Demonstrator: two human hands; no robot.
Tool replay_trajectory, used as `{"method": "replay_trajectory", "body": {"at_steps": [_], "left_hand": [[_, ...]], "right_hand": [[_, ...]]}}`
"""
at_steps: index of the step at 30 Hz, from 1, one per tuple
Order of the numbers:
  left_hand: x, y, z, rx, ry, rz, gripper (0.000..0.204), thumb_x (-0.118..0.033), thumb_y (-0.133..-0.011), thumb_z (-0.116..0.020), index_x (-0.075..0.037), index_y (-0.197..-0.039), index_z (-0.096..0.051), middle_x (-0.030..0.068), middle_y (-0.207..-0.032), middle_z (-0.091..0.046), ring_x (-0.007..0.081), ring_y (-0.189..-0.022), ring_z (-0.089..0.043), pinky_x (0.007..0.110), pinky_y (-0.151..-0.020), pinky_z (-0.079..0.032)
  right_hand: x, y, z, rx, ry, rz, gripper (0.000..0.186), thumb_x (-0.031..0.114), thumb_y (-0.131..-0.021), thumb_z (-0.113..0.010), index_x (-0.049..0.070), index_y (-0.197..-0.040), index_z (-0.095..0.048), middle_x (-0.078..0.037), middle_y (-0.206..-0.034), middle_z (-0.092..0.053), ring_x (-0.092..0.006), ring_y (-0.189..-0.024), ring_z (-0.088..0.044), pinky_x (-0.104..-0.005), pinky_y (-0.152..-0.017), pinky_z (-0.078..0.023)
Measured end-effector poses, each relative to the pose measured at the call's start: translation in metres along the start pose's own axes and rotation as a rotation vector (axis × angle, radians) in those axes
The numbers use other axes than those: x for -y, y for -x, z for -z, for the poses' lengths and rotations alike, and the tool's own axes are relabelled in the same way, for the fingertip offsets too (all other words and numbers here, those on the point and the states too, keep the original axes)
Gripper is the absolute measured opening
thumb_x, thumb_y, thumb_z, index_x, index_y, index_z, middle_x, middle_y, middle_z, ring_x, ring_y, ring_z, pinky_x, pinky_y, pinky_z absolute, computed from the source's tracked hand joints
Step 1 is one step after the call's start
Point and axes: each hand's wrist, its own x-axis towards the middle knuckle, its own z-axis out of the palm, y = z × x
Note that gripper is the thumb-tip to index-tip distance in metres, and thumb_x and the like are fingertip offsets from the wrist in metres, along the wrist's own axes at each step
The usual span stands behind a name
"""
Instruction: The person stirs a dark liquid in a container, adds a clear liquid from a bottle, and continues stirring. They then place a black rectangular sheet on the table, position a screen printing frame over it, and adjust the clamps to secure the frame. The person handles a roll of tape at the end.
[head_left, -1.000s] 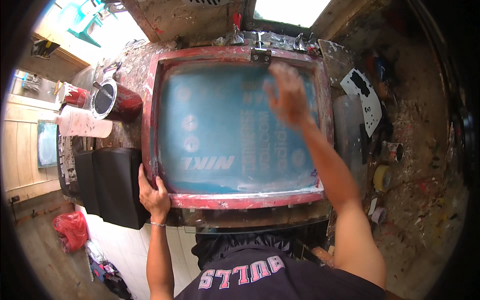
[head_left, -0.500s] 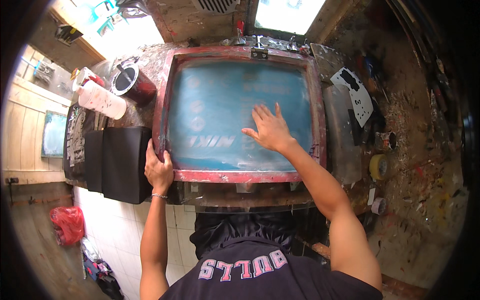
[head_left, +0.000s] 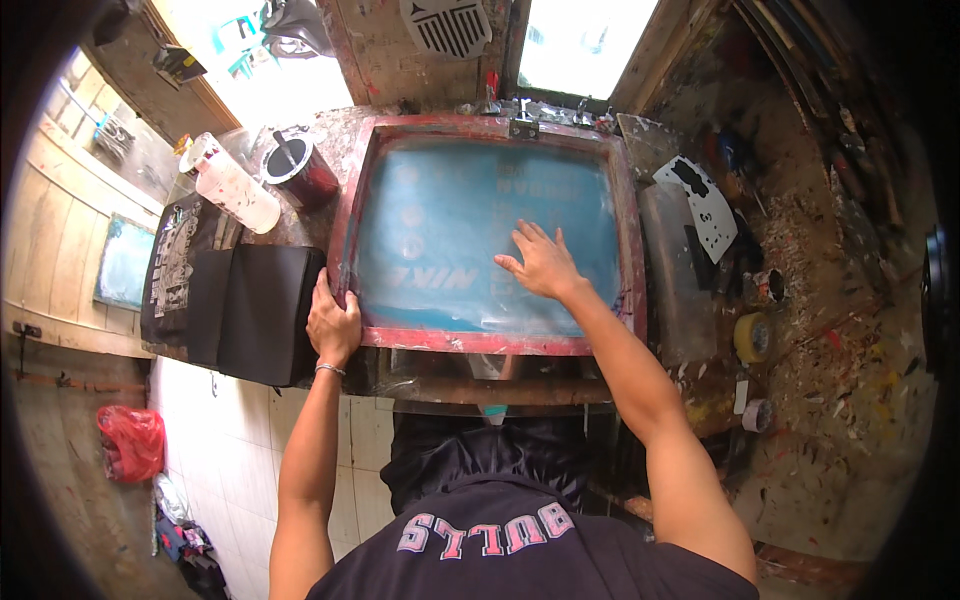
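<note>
Head view, from left to right. Well left of the left hand, a red bag (head_left: pixel 131 441) lies on the floor. Nearer, just left of that hand, a stack of black cloth (head_left: pixel 262 312) rests on the bench, its right edge close to the knuckles. Beyond the cloth, farther from the person, a white bottle (head_left: pixel 229 185) lies tilted, and just beside it a dark red can (head_left: pixel 299 172) stands upright with a stick in it.

The left hand (head_left: pixel 333 325) is clenched around the near left corner of the screen frame (head_left: pixel 470 341), fingers wrapped over the red edge; a thin bracelet sits on the wrist. The frame lies flat on the bench directly in front of the person, between the two forearms, and is clamped at its far edge by a metal hinge (head_left: pixel 522 126). Its blue mesh (head_left: pixel 440 215) carries pale mirrored lettering.

The right hand (head_left: pixel 541 264) lies open on the mesh, palm down, fingers spread and pointing away from the person; it grasps nothing.

Right of the right hand, past the frame's edge, lie a white card (head_left: pixel 703 205) with black marks and, nearer the person, a yellow tape roll (head_left: pixel 752 337) on the paint-spattered bench (head_left: pixel 840 370).
</note>
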Motion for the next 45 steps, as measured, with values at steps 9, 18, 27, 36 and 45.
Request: {"method": "replay_trajectory", "body": {"at_steps": [9, 18, 27, 36, 45], "left_hand": [[-0.002, 0.000, 0.002, -0.007, -0.002, -0.007, 0.063, -0.027, -0.090, -0.062, -0.010, -0.148, -0.044, 0.0208, -0.134, -0.061, 0.0435, -0.110, -0.065, 0.052, -0.093, -0.053], [-0.003, 0.001, 0.003, 0.002, -0.009, 0.008, 0.062, -0.027, -0.089, -0.061, -0.012, -0.148, -0.044, 0.0205, -0.133, -0.062, 0.0443, -0.110, -0.065, 0.052, -0.093, -0.053], [0.000, -0.006, -0.002, 0.000, -0.044, 0.000, 0.063, -0.031, -0.090, -0.061, -0.012, -0.148, -0.044, 0.0208, -0.132, -0.062, 0.0442, -0.109, -0.065, 0.052, -0.093, -0.053], [0.002, 0.001, 0.001, 0.025, -0.038, 0.001, 0.066, -0.032, -0.090, -0.061, -0.010, -0.150, -0.042, 0.0203, -0.134, -0.060, 0.0439, -0.114, -0.063, 0.051, -0.095, -0.052], [0.026, -0.009, -0.012, -0.042, 0.052, -0.083, 0.057, -0.022, -0.092, -0.060, -0.007, -0.146, -0.051, 0.0237, -0.129, -0.065, 0.0425, -0.111, -0.065, 0.048, -0.096, -0.053]], "right_hand": [[-0.006, 0.010, -0.017, -0.099, 0.069, 0.044, 0.080, 0.064, -0.100, -0.046, 0.002, -0.150, -0.045, -0.019, -0.164, -0.030, -0.0337, -0.153, -0.025, -0.0600, -0.124, -0.015], [-0.017, 0.024, 0.005, 0.042, 0.055, 0.029, 0.079, 0.062, -0.100, -0.048, 0.003, -0.152, -0.042, -0.017, -0.162, -0.034, -0.0327, -0.151, -0.030, -0.0606, -0.123, -0.019], [-0.031, 0.053, 0.000, -0.189, -0.172, 0.039, 0.066, 0.048, -0.099, -0.059, -0.002, -0.142, -0.053, -0.023, -0.155, -0.044, -0.0370, -0.146, -0.037, -0.0555, -0.121, -0.027], [-0.008, 0.161, -0.043, -0.290, -0.079, 0.023, 0.065, 0.045, -0.098, -0.060, -0.002, -0.141, -0.054, -0.025, -0.152, -0.046, -0.0406, -0.145, -0.038, -0.0575, -0.122, -0.023], [-0.010, 0.180, -0.064, -0.416, -0.051, 0.091, 0.049, 0.023, -0.088, -0.072, 0.004, -0.132, -0.060, -0.017, -0.130, -0.061, -0.0336, -0.128, -0.053, -0.0519, -0.114, -0.033]]}}
